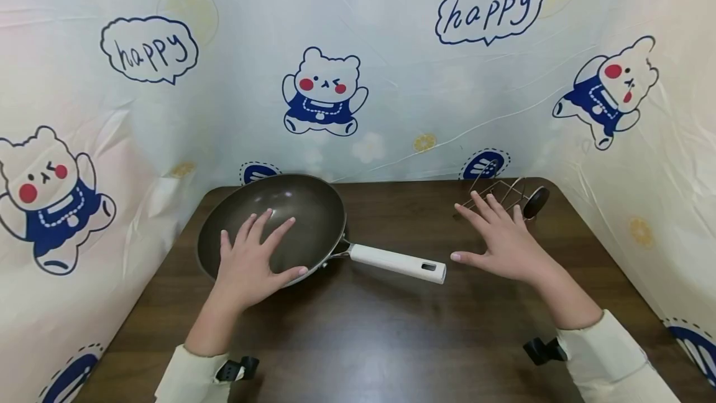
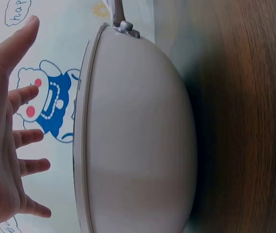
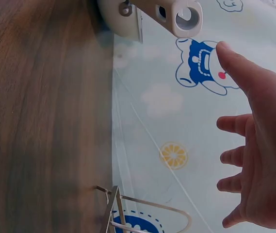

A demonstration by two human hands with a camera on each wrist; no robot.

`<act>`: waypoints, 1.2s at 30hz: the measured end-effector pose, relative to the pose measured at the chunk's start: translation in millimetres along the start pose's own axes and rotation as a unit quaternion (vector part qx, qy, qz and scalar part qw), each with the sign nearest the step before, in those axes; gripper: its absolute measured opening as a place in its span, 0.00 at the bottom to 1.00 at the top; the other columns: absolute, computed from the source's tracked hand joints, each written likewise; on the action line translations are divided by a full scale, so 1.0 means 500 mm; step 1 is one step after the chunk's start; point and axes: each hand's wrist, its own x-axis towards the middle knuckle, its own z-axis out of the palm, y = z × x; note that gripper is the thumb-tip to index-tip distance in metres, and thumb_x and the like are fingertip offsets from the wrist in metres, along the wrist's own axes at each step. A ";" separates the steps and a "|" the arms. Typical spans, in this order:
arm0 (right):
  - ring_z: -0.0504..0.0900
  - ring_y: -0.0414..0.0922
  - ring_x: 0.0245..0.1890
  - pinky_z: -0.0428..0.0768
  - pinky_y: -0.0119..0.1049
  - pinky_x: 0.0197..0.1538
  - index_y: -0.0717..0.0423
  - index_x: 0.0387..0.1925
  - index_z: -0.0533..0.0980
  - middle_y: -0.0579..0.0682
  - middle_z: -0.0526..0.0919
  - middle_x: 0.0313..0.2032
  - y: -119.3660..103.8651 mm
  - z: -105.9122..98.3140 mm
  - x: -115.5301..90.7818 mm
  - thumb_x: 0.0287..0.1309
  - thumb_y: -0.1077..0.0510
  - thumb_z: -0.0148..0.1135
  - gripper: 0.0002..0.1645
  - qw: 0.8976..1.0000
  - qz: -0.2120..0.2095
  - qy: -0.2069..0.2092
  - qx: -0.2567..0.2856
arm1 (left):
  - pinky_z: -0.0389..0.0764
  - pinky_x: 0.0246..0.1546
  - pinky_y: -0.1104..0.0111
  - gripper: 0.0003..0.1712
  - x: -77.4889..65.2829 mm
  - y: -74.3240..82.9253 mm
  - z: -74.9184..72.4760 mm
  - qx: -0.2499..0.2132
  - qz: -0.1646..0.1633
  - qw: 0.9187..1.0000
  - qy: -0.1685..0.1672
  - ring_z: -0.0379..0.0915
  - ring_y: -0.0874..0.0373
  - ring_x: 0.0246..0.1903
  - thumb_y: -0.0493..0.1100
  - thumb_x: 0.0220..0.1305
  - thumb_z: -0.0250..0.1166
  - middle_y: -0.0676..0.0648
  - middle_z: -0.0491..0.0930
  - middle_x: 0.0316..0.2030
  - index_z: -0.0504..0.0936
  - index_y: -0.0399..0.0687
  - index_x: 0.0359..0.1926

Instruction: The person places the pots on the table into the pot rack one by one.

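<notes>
A wok-shaped frying pan [image 1: 302, 204] with a dark inside and a pale outer wall [image 2: 138, 121] sits on the left of the table. Its white handle [image 1: 391, 262] points right, toward the middle. My left hand [image 1: 248, 266] hovers over the pan's near rim, fingers spread, holding nothing. To the right of the handle's end, my right hand [image 1: 503, 244] is held in the air with spread fingers and an empty palm. Behind it lies a wire rack [image 1: 506, 191] with a round black piece [image 1: 536, 203], partly hidden by the fingers.
The dark wooden table [image 1: 386, 334] backs onto a pale curtain [image 1: 391, 30] printed with bears and the word happy. The curtain also runs along both sides. Black straps [image 1: 542, 351] hang by the cuffs of the white sleeves [image 1: 606, 353].
</notes>
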 end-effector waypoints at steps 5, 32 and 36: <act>0.45 0.66 0.72 0.39 0.76 0.62 0.48 0.74 0.58 0.60 0.48 0.75 -0.007 0.002 0.007 0.51 0.26 0.62 0.55 1.000 -0.014 -0.003 0.011 | 0.56 0.55 0.29 0.53 0.003 0.007 0.001 -0.011 0.015 1.000 0.013 0.53 0.34 0.66 0.76 0.47 0.65 0.38 0.57 0.70 0.63 0.65 0.72; 0.59 0.63 0.69 0.62 0.62 0.65 0.58 0.68 0.66 0.61 0.60 0.70 -0.027 -0.015 0.044 0.58 0.38 0.66 0.45 0.987 -0.098 -0.065 0.106 | 0.74 0.52 0.48 0.47 0.033 0.066 -0.005 -0.239 0.036 0.970 -0.029 0.67 0.49 0.57 0.61 0.46 0.77 0.49 0.70 0.57 0.70 0.62 0.67; 0.61 0.62 0.68 0.63 0.60 0.64 0.58 0.67 0.68 0.61 0.63 0.69 -0.028 -0.015 0.045 0.59 0.42 0.67 0.41 0.984 -0.108 -0.063 0.126 | 0.74 0.52 0.49 0.46 0.029 0.078 -0.005 -0.284 0.041 0.957 -0.047 0.69 0.49 0.56 0.59 0.45 0.79 0.51 0.70 0.57 0.71 0.62 0.67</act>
